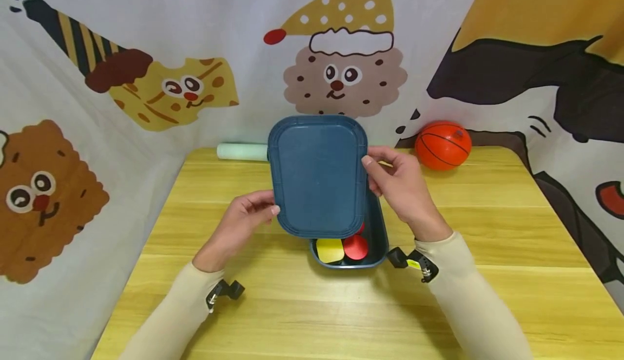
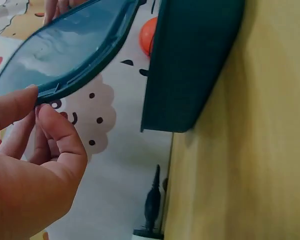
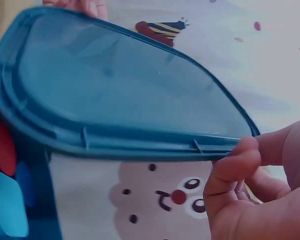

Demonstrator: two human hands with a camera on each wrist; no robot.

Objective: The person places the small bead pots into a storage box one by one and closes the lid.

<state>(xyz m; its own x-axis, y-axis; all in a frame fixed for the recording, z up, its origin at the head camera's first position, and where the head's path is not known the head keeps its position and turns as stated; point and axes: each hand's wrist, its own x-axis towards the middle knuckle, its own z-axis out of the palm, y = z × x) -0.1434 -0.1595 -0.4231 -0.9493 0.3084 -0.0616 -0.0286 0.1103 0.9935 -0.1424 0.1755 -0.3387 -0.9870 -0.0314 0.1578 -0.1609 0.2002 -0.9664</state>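
A dark blue rectangular lid (image 1: 319, 178) with rounded corners is held up above a matching blue box (image 1: 382, 235). My left hand (image 1: 241, 222) pinches its lower left edge, thumb on the near face. On the opposite side, my right hand (image 1: 402, 187) grips the upper right edge between thumb and fingers. Inside the box lie a yellow piece (image 1: 330, 250) and a round red piece (image 1: 356, 247); the lid hides the rest of the contents from the head view. In the right wrist view, red pieces (image 3: 4, 149) and a light blue piece (image 3: 10, 205) show in the box.
An orange basketball-patterned ball (image 1: 443, 145) sits at the table's back right. A pale green cylinder (image 1: 242, 151) lies at the back left, partly behind the lid; its dark pointed end shows in the left wrist view. A printed cloth (image 1: 195, 19) hangs behind the wooden table (image 1: 273, 306).
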